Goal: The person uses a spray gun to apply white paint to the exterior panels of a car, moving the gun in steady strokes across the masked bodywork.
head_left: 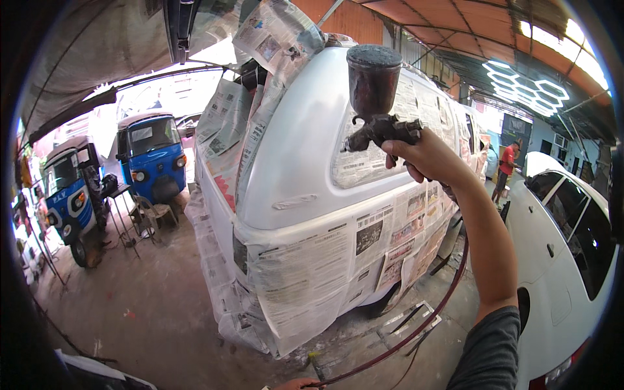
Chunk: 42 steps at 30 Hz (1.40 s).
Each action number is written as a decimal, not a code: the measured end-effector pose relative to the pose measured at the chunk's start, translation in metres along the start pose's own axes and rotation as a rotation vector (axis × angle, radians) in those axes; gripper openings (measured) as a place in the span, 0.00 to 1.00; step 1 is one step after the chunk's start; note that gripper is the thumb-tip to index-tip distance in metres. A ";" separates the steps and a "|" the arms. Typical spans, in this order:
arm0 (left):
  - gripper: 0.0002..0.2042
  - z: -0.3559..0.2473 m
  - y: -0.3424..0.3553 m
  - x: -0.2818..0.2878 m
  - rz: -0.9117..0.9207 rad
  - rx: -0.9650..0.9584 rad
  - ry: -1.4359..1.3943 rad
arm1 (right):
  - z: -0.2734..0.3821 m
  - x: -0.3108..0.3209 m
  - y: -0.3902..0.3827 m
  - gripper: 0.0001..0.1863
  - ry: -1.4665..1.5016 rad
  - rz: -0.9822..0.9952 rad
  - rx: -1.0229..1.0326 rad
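Note:
My right hand (pixel 422 156) is closed around a dark, paint-stained spray gun (pixel 380 132) with a cup on top. Its nozzle points left, in front of the rear corner of a van (pixel 289 140) in white and pale grey. Newspaper sheets (pixel 318 273) cover the van's lower side, its side window and its back. A dark red hose (pixel 432 318) hangs below my right hand and curves down to the lower edge. There my left hand (pixel 296 384), mostly cut off by the frame, grips the hose.
A white car (pixel 559 260) stands close on the right. Two blue three-wheelers (pixel 156 153) are parked at the left, by a plastic chair (pixel 158 211) and a tall metal stand (pixel 120 195). Farther back at the right, a person in a red shirt (pixel 507 159) stands beside the van.

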<state>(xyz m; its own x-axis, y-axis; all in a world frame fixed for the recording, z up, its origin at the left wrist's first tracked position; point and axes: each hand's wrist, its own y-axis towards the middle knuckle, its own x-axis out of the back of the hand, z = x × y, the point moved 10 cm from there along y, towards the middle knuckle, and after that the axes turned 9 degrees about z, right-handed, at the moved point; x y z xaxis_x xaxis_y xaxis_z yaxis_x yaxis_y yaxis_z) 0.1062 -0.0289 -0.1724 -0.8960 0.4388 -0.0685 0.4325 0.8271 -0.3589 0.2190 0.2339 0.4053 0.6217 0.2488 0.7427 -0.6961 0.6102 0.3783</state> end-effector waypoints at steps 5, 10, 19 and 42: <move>0.28 -0.068 0.000 -0.022 -0.167 0.006 0.103 | -0.035 0.040 0.039 0.19 0.015 -0.083 0.032; 0.25 -0.058 0.025 -0.030 -0.261 -0.075 0.106 | -0.066 0.090 0.083 0.21 0.031 -0.270 0.088; 0.22 -0.085 0.030 -0.041 -0.312 -0.100 0.097 | -0.114 0.129 0.095 0.21 0.202 -0.430 0.164; 0.18 -0.039 0.052 -0.057 -0.250 -0.100 0.093 | -0.117 0.000 0.001 0.18 0.015 0.199 0.003</move>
<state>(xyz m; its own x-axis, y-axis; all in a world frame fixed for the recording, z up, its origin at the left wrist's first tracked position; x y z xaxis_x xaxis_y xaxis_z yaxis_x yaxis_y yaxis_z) 0.1839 0.0022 -0.1507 -0.9651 0.2429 0.0978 0.2108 0.9424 -0.2597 0.2605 0.3223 0.3409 0.4771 0.3759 0.7944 -0.8068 0.5457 0.2264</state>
